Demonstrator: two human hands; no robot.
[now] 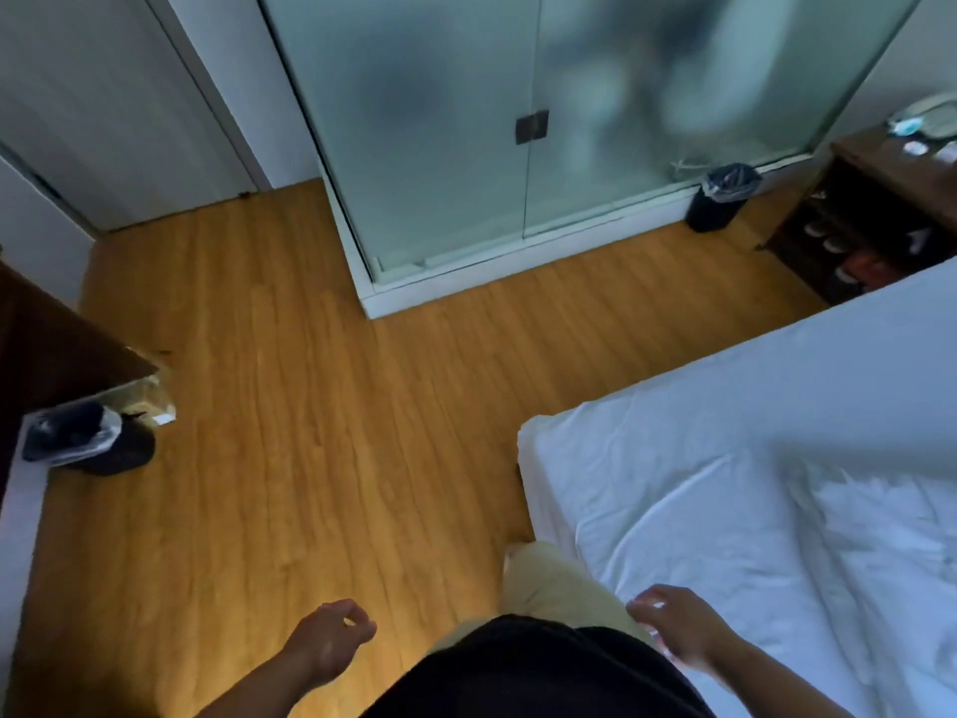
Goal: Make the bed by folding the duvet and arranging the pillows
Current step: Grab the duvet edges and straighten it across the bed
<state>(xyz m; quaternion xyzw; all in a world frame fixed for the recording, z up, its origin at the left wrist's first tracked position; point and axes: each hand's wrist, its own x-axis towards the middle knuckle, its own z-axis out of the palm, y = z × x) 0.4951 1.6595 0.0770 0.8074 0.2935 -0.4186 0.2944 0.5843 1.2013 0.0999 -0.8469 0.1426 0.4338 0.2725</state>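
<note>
The bed (766, 417) fills the right side, covered with a white sheet, its corner pointing toward the floor. A crumpled white duvet (880, 551) lies on it at the lower right. No pillows are in view. My left hand (331, 640) hangs over the wooden floor at the bottom centre, fingers loosely curled and holding nothing. My right hand (678, 627) hovers at the bed's near edge, fingers spread, empty and just short of the duvet.
A frosted glass enclosure (518, 147) stands ahead. A black bin (720, 199) sits by its right corner, beside a dark wooden shelf unit (870, 220). Another black bin (88, 437) lies at the left by dark furniture (52, 349). Wooden floor (310, 406) spreads between.
</note>
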